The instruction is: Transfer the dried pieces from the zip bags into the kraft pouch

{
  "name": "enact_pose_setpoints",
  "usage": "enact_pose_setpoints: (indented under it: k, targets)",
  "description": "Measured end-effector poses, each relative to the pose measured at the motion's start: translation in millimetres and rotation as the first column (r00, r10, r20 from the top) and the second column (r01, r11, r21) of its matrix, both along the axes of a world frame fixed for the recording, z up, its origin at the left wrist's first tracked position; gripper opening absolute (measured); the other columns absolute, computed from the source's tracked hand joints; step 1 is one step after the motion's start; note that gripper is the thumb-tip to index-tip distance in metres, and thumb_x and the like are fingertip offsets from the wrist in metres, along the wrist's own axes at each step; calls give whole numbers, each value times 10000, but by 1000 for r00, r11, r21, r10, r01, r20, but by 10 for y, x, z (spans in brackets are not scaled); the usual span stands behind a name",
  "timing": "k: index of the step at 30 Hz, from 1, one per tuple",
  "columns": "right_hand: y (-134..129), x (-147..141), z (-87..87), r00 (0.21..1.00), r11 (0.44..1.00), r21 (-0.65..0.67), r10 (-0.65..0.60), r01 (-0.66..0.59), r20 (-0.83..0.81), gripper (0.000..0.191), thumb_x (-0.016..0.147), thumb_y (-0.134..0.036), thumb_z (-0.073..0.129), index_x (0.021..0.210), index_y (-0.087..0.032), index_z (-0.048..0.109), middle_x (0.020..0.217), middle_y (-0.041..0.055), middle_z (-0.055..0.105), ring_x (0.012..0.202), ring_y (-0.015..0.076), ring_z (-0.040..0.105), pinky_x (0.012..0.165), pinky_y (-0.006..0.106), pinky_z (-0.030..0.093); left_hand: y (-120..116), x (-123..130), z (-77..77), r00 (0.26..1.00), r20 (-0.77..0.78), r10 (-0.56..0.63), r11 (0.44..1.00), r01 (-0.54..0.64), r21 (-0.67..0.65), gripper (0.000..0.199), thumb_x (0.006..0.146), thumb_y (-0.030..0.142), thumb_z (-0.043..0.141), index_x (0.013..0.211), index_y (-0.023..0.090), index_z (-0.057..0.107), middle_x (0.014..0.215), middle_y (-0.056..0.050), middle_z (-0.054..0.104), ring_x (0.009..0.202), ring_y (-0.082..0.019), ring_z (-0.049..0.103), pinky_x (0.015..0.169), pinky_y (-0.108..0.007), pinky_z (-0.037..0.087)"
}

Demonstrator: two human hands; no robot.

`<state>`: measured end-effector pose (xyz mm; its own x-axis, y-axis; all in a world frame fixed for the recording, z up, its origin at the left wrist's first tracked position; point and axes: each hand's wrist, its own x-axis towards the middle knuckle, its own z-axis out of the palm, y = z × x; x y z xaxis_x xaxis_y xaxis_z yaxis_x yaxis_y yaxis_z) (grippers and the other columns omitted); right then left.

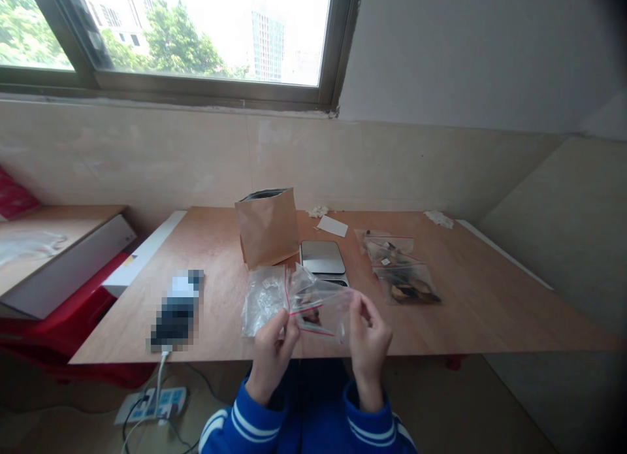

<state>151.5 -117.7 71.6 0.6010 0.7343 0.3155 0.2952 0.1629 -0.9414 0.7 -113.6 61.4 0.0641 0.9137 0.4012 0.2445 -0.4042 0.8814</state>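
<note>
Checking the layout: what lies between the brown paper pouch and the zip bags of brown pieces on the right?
The head view shows a flat digital scale between the brown paper pouch and the zip bags.

A light plywood tabletop carries everything here. Toward its back edge stands an upright brown kraft-paper pouch, with a flat silver digital scale just beside it. Behind the scale lie a white rectangular card and a crumpled scrap of white tissue, with a second scrap farther right. Two overlapping clear zip bags with red seal lines hold dark brown pieces. A crinkled clear plastic bag lies flat near the front, and well left sits a pixelated object, too blurred to tell.
</note>
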Motion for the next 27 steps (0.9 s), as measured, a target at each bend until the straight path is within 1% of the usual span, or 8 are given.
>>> enact_pose_setpoints:
  k: [4, 9, 13, 16, 18, 20, 24, 27]
  targets:
    - [24, 135, 59, 974, 999, 18, -43, 48, -224, 447, 825, -567, 603, 915, -137, 686, 821, 120, 755, 643, 218, 702, 617, 310, 551, 2, -5, 69, 994, -24, -110, 994, 109, -26, 351, 940, 368, 483, 644, 183, 513, 630, 1, 504, 601, -121, 487, 579, -225, 406]
    - [84, -19, 177, 903, 997, 83, 37, -2, -428, 439, 819, -586, 609, 875, -154, 658, 747, 72, 734, 624, 194, 678, 594, 295, 538, 46, 70, 73, 946, 324, -7, 994, 41, -99, 327, 948, 462, 442, 988, 201, 635, 1050, -82, 634, 1019, -209, 582, 904, -334, 453]
    - [228, -192, 220, 846, 966, 57, 248, -251, -472, 440, 839, -579, 585, 948, -155, 628, 780, 73, 724, 595, 191, 662, 561, 317, 544, 135, 160, -51, 824, 565, 39, 906, 210, -368, 557, 879, 628, 464, 1232, 218, 593, 1156, -103, 644, 978, -220, 622, 754, -311, 507]
    - [306, -248, 263, 904, 960, 88, 281, -267, -321, 411, 836, -532, 614, 1030, -170, 589, 963, 104, 706, 776, 209, 682, 687, 351, 572, 233, 196, -109, 745, 661, 97, 822, 314, -474, 690, 830, 714, 447, 1233, 174, 596, 932, -88, 685, 673, -167, 616, 483, -241, 431]
    - [318, -230, 312, 971, 974, 158, 188, -164, -147, 341, 842, -466, 636, 1034, -191, 574, 1065, 105, 664, 907, 202, 655, 811, 358, 558, 326, 182, -111, 745, 634, 209, 809, 232, -540, 683, 813, 719, 470, 1180, 161, 610, 814, -54, 668, 543, -122, 553, 389, -203, 325]
    - [315, -180, 372, 973, 954, 200, 230, -222, -17, 260, 869, -409, 622, 1026, -206, 576, 1047, 85, 651, 924, 185, 644, 854, 348, 549, 450, 137, -102, 759, 600, 254, 828, 149, -540, 642, 813, 706, 486, 1087, 145, 635, 711, -24, 630, 472, -91, 488, 365, -189, 273]
    - [406, -82, 450, 764, 762, 70, 636, -644, 105, 246, 909, -328, 572, 1126, -213, 598, 1023, 63, 678, 965, 175, 670, 892, 339, 562, 756, 24, -157, 789, 588, 176, 895, 120, -430, 556, 849, 659, 472, 989, 154, 657, 604, 14, 560, 422, -74, 412, 366, -187, 267]
    - [611, -54, 423, 669, 686, -34, 718, -726, 193, 299, 898, -264, 559, 1190, -223, 606, 1142, 72, 662, 1055, 176, 656, 965, 361, 535, 935, -18, -290, 790, 579, 203, 904, 76, -421, 473, 881, 592, 475, 956, 171, 678, 756, -38, 663, 600, -124, 583, 484, -206, 427]
